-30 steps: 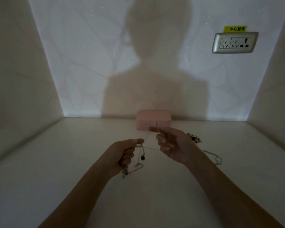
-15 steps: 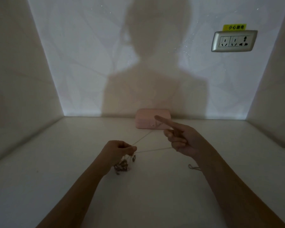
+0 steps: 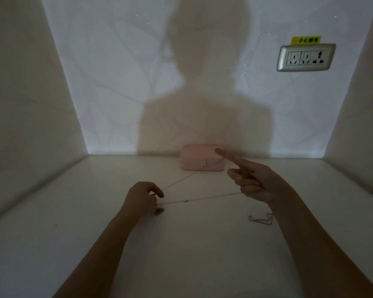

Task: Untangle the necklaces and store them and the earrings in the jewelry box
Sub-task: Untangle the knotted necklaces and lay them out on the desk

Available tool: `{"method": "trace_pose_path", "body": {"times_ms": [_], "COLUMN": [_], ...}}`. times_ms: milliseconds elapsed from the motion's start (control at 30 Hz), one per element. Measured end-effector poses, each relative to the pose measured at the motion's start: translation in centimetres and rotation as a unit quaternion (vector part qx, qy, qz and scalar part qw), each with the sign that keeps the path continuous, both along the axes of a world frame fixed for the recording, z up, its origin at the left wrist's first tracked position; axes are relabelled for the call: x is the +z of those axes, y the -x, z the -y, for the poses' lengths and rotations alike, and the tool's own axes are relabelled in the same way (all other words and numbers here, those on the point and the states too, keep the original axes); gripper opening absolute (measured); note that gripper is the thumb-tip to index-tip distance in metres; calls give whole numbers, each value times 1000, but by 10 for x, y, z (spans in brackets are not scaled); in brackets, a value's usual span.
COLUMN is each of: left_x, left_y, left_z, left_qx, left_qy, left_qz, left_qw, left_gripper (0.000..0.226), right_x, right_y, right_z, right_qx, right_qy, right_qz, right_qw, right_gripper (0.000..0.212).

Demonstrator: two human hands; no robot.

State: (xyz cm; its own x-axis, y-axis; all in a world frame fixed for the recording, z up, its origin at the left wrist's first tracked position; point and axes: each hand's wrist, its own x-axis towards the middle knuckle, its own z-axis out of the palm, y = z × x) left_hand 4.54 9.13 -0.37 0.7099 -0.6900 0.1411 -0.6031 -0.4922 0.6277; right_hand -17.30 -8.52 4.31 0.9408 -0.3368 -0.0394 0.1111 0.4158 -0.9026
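Observation:
A thin necklace chain [image 3: 202, 198] is stretched taut between my two hands above the white table. My left hand [image 3: 141, 198] pinches one end of it, and a small dark pendant or knot [image 3: 159, 211] hangs just below its fingers. My right hand [image 3: 252, 181] has its index finger pointing out with the chain looped over it, the other fingers curled. A second chain [image 3: 261, 219] lies loose on the table under my right wrist. The pink jewelry box [image 3: 201, 157] stands closed against the back wall. No earrings are visible.
The white table [image 3: 73, 211] sits in an alcove with walls at the left, back and right. A wall socket [image 3: 305, 57] with a yellow label is mounted high on the back wall at the right. My shadow falls on that wall.
My hands have moved apart and the chain between them has pulled straight. My right index finger has stretched out toward the box. The bunch under my left hand looks smaller.

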Motion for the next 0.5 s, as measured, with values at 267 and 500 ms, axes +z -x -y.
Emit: {"method": "trace_pose_path", "body": {"times_ms": [267,500], "left_x": [13,8], "left_y": [4,6], "left_z": [-15,-16], "left_qx": [-176,-148], "left_qy": [53,-48], "left_qz": [-350,-252], "left_qw": [919,955], "left_gripper": [33,32], "right_x": [-5,-10], "right_y": [2,10], "right_z": [15,28], "right_qx": [-38,-124], "right_qy": [-60,8], "right_qz": [22,-25], "right_qw": [997,992], "right_gripper": [37,35]}}
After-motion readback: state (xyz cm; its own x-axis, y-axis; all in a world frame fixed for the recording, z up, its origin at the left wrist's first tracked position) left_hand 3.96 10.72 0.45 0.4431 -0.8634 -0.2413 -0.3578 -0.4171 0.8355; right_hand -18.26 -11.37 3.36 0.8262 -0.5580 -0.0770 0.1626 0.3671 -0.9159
